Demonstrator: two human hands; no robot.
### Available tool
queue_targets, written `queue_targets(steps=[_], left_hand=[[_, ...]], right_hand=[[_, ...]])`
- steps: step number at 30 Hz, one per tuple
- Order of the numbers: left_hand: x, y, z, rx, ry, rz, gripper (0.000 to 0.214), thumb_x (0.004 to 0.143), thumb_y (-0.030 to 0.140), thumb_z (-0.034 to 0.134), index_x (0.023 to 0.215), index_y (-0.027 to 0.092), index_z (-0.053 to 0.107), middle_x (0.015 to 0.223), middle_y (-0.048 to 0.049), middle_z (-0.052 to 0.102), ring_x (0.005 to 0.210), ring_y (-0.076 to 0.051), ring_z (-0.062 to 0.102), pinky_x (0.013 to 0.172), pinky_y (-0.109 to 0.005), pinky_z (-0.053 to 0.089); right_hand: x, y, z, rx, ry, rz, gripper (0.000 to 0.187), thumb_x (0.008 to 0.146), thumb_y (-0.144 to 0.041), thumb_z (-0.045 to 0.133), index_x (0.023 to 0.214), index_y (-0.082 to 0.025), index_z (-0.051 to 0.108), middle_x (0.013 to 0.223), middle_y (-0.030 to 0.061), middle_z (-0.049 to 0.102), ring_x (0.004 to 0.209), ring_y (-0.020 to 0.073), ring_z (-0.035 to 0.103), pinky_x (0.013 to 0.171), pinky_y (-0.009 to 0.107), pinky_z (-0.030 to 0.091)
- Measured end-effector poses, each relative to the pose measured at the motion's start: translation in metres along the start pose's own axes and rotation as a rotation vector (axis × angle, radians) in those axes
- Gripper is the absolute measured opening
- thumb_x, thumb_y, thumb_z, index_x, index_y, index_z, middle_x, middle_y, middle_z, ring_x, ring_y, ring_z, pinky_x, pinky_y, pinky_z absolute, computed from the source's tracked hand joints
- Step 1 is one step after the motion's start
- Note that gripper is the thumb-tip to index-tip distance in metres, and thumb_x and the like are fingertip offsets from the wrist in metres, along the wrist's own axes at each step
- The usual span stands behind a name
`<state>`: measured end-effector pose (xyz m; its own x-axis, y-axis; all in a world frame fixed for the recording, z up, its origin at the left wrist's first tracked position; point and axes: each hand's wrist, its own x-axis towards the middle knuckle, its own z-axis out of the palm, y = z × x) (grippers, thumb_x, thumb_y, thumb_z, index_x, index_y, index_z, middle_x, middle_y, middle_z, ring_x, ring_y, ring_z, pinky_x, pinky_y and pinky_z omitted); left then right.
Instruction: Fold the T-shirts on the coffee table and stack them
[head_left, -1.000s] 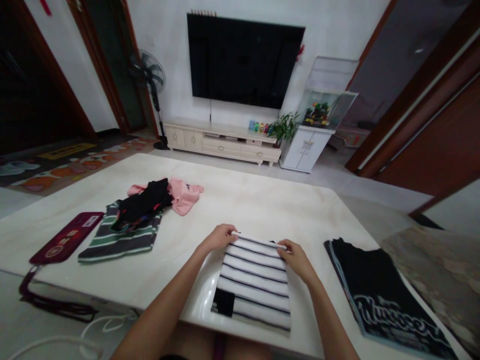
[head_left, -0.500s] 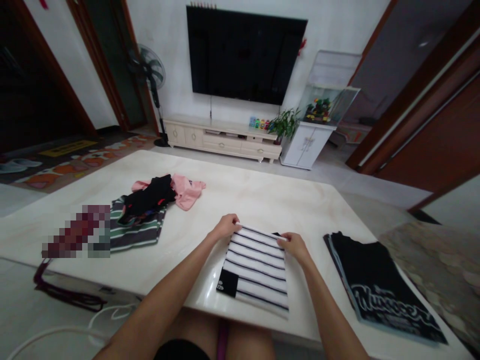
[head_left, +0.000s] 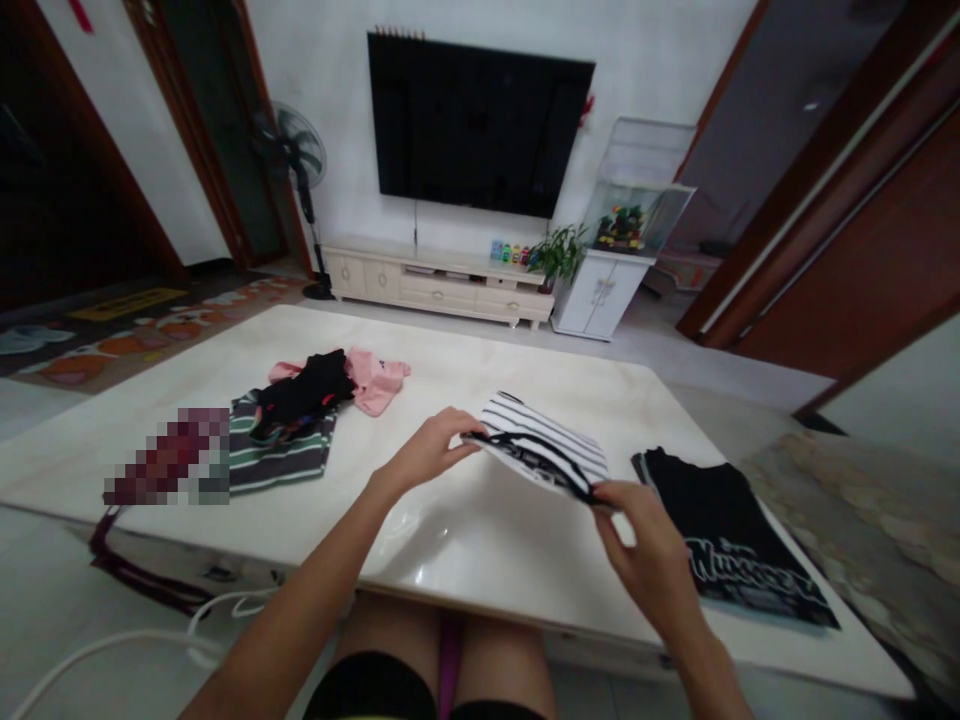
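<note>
While both hands pinch its near edge, folded striped shirt [head_left: 551, 447] hangs above table [head_left: 465, 540] w/ long axis left-right: left hand [head_left: 427, 452], right hand [head_left: 646, 545].

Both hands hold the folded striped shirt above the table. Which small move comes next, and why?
Probably lower it onto the folded black shirt: the striped shirt, already folded, hangs above the table between left hand and right hand, just beside it.

Head-worn view, forward-down across the table [head_left: 450, 380], close above left hand [head_left: 431, 450] and right hand [head_left: 645, 550].
</note>
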<state>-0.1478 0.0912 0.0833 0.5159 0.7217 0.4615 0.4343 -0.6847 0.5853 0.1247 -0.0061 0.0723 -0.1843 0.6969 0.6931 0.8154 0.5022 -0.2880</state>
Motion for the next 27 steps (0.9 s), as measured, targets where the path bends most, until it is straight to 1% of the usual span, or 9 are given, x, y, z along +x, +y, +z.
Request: queue_targets(steps=[4, 6, 8, 11, 14, 18, 23, 25, 27], left_hand=[[-0.062, -0.028, 0.037, 0.174, -0.269, -0.106, 0.026, 0.077, 0.003, 0.048, 0.090, 0.018, 0.064, 0.095, -0.0050, 0.065, 0.094, -0.019, 0.054, 0.085, -0.032, 0.042], [-0.081, -0.029, 0.048, 0.196, -0.310, -0.169, 0.032, 0.075, 0.000, 0.044, 0.093, 0.019, 0.064, 0.100, -0.0049, 0.064, 0.097, -0.018, 0.054, 0.087, -0.032, 0.042], [-0.086, -0.018, 0.056, 0.204, -0.230, -0.214, 0.034, 0.078, 0.004, 0.042, 0.100, 0.020, 0.062, 0.106, -0.0056, 0.062, 0.101, -0.018, 0.053, 0.090, -0.031, 0.041], [-0.073, 0.012, 0.078, 0.229, -0.157, -0.221, 0.032, 0.086, 0.020, 0.041, 0.115, 0.020, 0.055, 0.123, -0.0088, 0.053, 0.114, -0.020, 0.047, 0.098, -0.036, 0.036], [-0.061, 0.040, 0.116, 0.284, -0.249, -0.262, 0.052, 0.085, 0.043, 0.046, 0.130, 0.017, 0.043, 0.139, -0.0160, 0.037, 0.125, -0.031, 0.036, 0.101, -0.049, 0.029], [-0.062, 0.052, 0.149, 0.335, -0.347, -0.329, 0.065, 0.081, 0.059, 0.042, 0.132, 0.019, 0.042, 0.139, -0.0192, 0.037, 0.125, -0.037, 0.035, 0.100, -0.062, 0.021], [-0.059, 0.032, 0.130, 0.389, -0.329, -0.269, 0.042, 0.089, 0.046, 0.036, 0.121, 0.024, 0.053, 0.129, -0.0108, 0.052, 0.118, -0.030, 0.044, 0.099, -0.069, 0.009], [-0.051, 0.021, 0.120, 0.436, -0.327, -0.238, 0.035, 0.089, 0.041, 0.038, 0.113, 0.025, 0.058, 0.126, -0.0090, 0.054, 0.121, -0.032, 0.040, 0.097, -0.071, 0.008], [-0.043, 0.010, 0.118, 0.501, -0.307, -0.247, 0.033, 0.089, 0.038, 0.040, 0.110, 0.023, 0.060, 0.127, -0.0094, 0.053, 0.126, -0.034, 0.033, 0.097, -0.072, 0.007]], right_hand=[[-0.064, -0.013, 0.027, 0.114, -0.535, 0.021, 0.018, 0.083, -0.016, 0.043, 0.089, -0.022, 0.059, 0.083, 0.0045, 0.062, 0.079, 0.0174, 0.058, 0.069, 0.028, 0.047], [-0.073, -0.008, 0.034, 0.218, -0.654, 0.128, 0.018, 0.085, -0.022, 0.042, 0.088, -0.022, 0.059, 0.086, 0.0039, 0.063, 0.082, 0.0166, 0.059, 0.072, 0.027, 0.047], [-0.064, 0.009, 0.040, 0.212, -0.590, 0.265, 0.020, 0.086, -0.027, 0.041, 0.091, -0.022, 0.060, 0.093, 0.0049, 0.064, 0.089, 0.0171, 0.058, 0.080, 0.028, 0.046], [-0.029, 0.048, 0.061, 0.045, -0.459, 0.410, 0.024, 0.084, -0.024, 0.041, 0.098, -0.019, 0.060, 0.107, 0.0088, 0.062, 0.104, 0.0208, 0.053, 0.091, 0.034, 0.040], [0.002, 0.082, 0.090, -0.070, -0.463, 0.505, 0.024, 0.084, -0.022, 0.046, 0.102, -0.014, 0.059, 0.110, 0.0129, 0.059, 0.107, 0.0235, 0.051, 0.093, 0.040, 0.038], [0.010, 0.100, 0.107, -0.132, -0.565, 0.584, 0.024, 0.085, -0.035, 0.053, 0.098, -0.015, 0.058, 0.099, 0.0043, 0.061, 0.086, 0.0155, 0.058, 0.079, 0.037, 0.047], [-0.020, 0.091, 0.077, -0.162, -0.556, 0.664, 0.015, 0.078, -0.024, 0.054, 0.066, -0.017, 0.056, 0.063, -0.0002, 0.058, 0.063, 0.0148, 0.056, 0.060, 0.027, 0.040], [-0.039, 0.068, 0.065, -0.163, -0.517, 0.703, 0.016, 0.076, -0.022, 0.050, 0.061, -0.019, 0.054, 0.056, 0.0002, 0.056, 0.058, 0.0166, 0.055, 0.054, 0.027, 0.036], [-0.061, 0.028, 0.063, -0.142, -0.498, 0.730, 0.017, 0.076, -0.025, 0.048, 0.060, -0.021, 0.053, 0.054, 0.0003, 0.057, 0.055, 0.0170, 0.055, 0.051, 0.026, 0.035]])
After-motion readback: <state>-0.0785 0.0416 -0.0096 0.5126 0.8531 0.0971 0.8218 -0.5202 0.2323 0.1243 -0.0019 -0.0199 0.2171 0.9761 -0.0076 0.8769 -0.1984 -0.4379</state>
